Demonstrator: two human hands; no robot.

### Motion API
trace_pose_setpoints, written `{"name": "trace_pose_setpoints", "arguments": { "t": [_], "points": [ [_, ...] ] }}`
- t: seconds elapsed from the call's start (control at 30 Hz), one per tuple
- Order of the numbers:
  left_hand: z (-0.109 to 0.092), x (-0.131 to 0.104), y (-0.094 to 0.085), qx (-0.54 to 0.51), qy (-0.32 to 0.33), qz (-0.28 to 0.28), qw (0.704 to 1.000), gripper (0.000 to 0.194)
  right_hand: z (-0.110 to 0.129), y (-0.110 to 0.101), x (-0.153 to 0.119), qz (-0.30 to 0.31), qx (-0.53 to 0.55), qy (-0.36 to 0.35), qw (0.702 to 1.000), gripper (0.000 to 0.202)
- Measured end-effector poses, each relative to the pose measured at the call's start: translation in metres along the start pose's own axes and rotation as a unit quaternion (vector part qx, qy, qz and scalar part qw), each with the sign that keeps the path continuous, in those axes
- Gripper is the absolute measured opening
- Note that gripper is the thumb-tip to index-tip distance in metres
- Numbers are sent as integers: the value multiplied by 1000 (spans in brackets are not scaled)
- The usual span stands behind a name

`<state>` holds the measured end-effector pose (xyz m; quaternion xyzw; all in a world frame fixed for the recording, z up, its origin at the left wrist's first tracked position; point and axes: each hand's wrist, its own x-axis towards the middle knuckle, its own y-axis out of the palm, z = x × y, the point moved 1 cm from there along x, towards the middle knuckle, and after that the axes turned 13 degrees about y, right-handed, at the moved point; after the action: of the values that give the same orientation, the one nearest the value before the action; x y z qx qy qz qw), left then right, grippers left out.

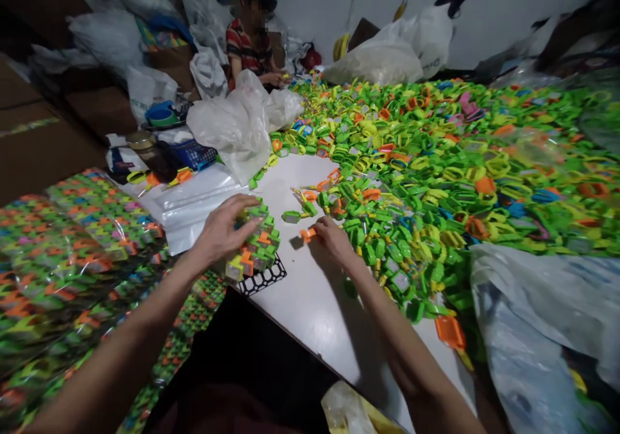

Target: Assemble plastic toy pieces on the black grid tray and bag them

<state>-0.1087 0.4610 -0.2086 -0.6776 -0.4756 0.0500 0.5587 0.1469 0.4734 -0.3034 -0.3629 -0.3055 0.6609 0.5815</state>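
My left hand (224,230) rests at the left side of a block of green, orange and yellow plastic pieces (261,237), its fingers apart over the top of them. These pieces stand in a black grid tray (264,281) at the table's near edge. Pinched in the fingers of my right hand (332,239) is a small orange piece (307,234), held just above the white table (314,298). Beyond it lie a few loose green and orange pieces (292,216).
A large heap of green, yellow and orange pieces (426,163) covers the table's right and far side. Packed pieces (72,240) are stacked at left. Plastic bags (232,124) lie behind my left hand. A person in a striped shirt (249,50) sits at the far end.
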Motion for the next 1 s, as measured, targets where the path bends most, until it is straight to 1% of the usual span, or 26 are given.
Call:
{"name": "trace_pose_setpoints", "arguments": {
  "t": [0.03,0.07,0.13,0.17,0.2,0.23,0.3,0.37,0.47,0.57,0.63,0.67,0.77,0.83,0.9,0.97,1.0],
  "points": [
    [-1,4,2,5,25,53,998,49,2,6,-11,-8,78,3,997,19],
    [-2,6,6,10,54,119,991,57,4,14,-22,0,158,3,987,22],
    [-4,6,21,23,94,242,965,65,9,37,-43,57,293,-6,954,28],
    [-5,5,30,30,102,283,953,64,12,50,-51,86,342,-8,936,28],
    [-6,3,37,37,105,306,945,59,16,63,-56,105,378,-4,920,28],
    [-6,1,42,42,106,315,942,54,19,75,-58,108,405,5,908,26],
    [-6,-3,46,44,111,313,942,49,24,91,-56,76,438,18,895,22],
    [-7,-4,44,34,119,301,946,50,28,99,-51,55,435,3,899,18],
    [-7,-7,39,10,120,280,952,54,31,102,-45,52,354,-16,934,14],
    [-3,-11,41,-9,131,277,952,57,34,105,-42,23,254,-11,967,16],
    [2,-11,44,-1,136,278,951,55,39,107,-36,21,197,-28,980,19],
    [6,-10,46,9,136,278,951,53,44,108,-33,30,169,-35,985,21],
    [12,-5,49,28,131,274,953,40,53,107,-25,54,112,-42,991,28],
    [9,-3,50,14,141,274,951,33,51,100,-29,51,126,-35,990,33],
    [1,-3,52,-7,159,271,949,30,39,86,-36,68,147,-50,985,34],
    [-9,-5,54,-20,171,270,947,27,21,62,-37,77,127,-48,988,30],
    [-14,-6,56,-22,173,271,947,26,11,47,-34,63,94,-24,993,29]
  ]
}}
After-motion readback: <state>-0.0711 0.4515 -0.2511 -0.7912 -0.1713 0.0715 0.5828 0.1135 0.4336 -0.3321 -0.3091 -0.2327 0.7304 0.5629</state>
